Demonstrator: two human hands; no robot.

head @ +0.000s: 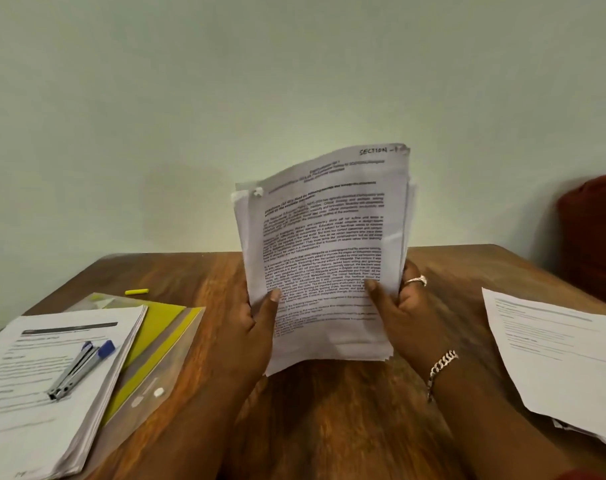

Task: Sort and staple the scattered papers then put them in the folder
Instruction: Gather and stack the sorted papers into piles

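Nearest on the left, a thick pile of printed sheets (48, 382) lies flat on the wooden worktop (329, 410), and a metal stapler (73, 372) with blue ends rests on top of it, angled toward the far right. Under that pile, sticking out to the right, is the folder (163, 344), clear plastic with yellow showing inside and a white snap button on its near flap. Over at the near right edge, another set of printed pages (564, 358) lies flat, well apart from the folder.

Centre stage now: both hands are up on a stack of papers (326, 258), held upright above the worktop with the printed face toward the camera. The left hand (256, 327) grips the stack's lower left edge, thumb pressed across the front, fingers curled behind. The right hand (402, 306) grips the lower right edge the same way, thumb on the front page; there's a ring on one finger and a chain bracelet (442, 367) at the wrist. The stack's sheets sit unevenly, edges fanning at the top left corner, and "SECTION" is handwritten at the top right.

Farther back on the left, a small yellow object (136, 292) lies alone on the worktop. At the far right, something dark red (592, 233) stands against the pale wall (225, 98).
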